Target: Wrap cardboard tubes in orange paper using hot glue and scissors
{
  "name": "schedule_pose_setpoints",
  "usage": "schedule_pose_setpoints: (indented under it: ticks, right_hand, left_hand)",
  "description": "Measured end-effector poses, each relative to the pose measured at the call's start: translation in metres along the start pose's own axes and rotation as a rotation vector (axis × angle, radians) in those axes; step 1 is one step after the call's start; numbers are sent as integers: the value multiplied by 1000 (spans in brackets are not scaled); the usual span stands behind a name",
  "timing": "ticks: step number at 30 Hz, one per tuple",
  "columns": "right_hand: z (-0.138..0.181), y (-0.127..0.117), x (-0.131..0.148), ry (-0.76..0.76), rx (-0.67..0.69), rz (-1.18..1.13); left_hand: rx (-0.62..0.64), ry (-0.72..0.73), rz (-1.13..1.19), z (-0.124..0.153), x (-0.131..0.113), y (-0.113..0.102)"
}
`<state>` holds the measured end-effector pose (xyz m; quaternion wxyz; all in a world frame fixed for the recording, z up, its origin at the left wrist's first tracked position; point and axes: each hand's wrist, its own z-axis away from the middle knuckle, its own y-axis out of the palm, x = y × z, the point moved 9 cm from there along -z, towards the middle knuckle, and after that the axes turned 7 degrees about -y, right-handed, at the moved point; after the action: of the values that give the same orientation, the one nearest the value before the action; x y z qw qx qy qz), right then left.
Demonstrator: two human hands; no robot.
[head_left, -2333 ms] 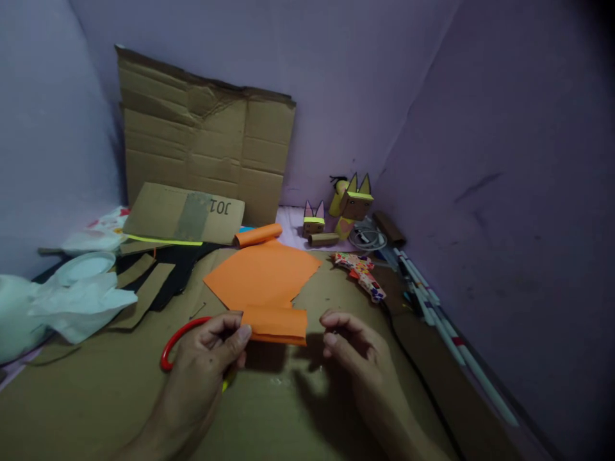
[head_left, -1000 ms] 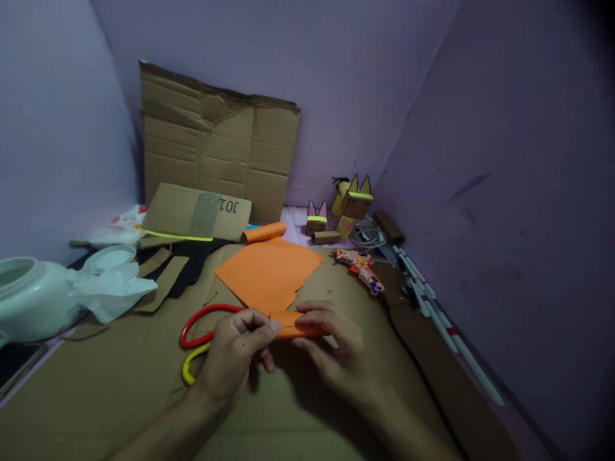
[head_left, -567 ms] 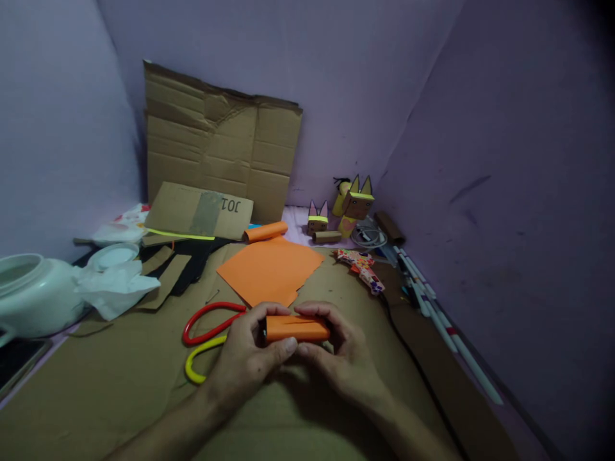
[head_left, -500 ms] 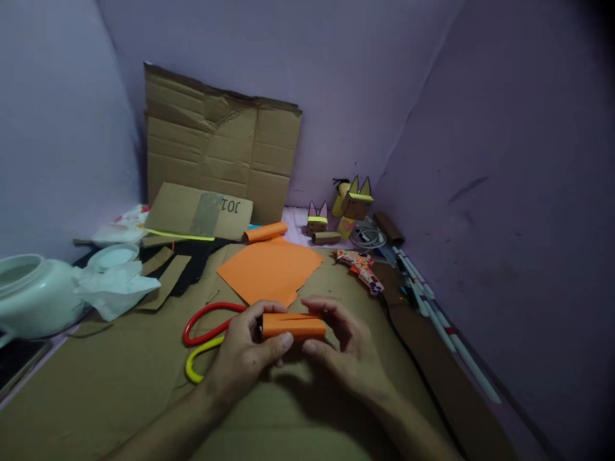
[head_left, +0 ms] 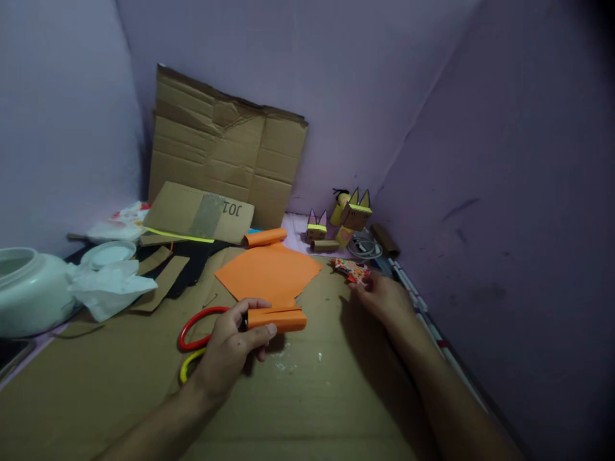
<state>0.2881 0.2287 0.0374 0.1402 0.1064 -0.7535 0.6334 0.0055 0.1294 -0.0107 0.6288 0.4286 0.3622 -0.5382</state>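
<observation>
My left hand (head_left: 233, 349) is closed around the left end of an orange paper-covered tube (head_left: 283, 320), thumb in front and fingers behind. A long seam runs along the tube's upper side. At the right, my right hand (head_left: 384, 298) has its thumb and fingers on the handle of a patterned glue gun (head_left: 350, 267), which lies on the cardboard with its nozzle to the left. The hand covers most of the handle. Scissors with red and yellow handles (head_left: 202, 314) lie partly under my left hand. Beyond the tube is a flat orange paper sheet (head_left: 269, 272).
A second orange tube (head_left: 266, 237) lies behind the sheet. Small animal-faced paper figures (head_left: 355, 218) stand at the back right, near a coiled cable (head_left: 365, 246). A white pot (head_left: 36, 294) and crumpled tissue (head_left: 113, 291) are at the left. Cardboard (head_left: 225, 141) leans on the wall.
My right hand has left the orange tube and moved right and away from me to the glue gun. My left hand still holds the tube, now slightly further left.
</observation>
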Motion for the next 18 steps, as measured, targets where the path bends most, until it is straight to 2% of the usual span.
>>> schedule_pose_setpoints:
  ticks: [4, 8, 13, 18]
  right_hand:
    - [-11, 3, -3, 66, -4, 79]
    - [-17, 10, -12, 126, 33, -9]
    - [-20, 21, -23, 186, 85, -378]
    - [6, 17, -23, 227, 21, -787]
  left_hand:
    - [-26, -5, -9, -1, -1, -4]
    - [-18, 8, -6, -1, -4, -4]
    - [-48, 32, 24, 1, -11, -7]
    - [-57, 62, 27, 1, -16, -8]
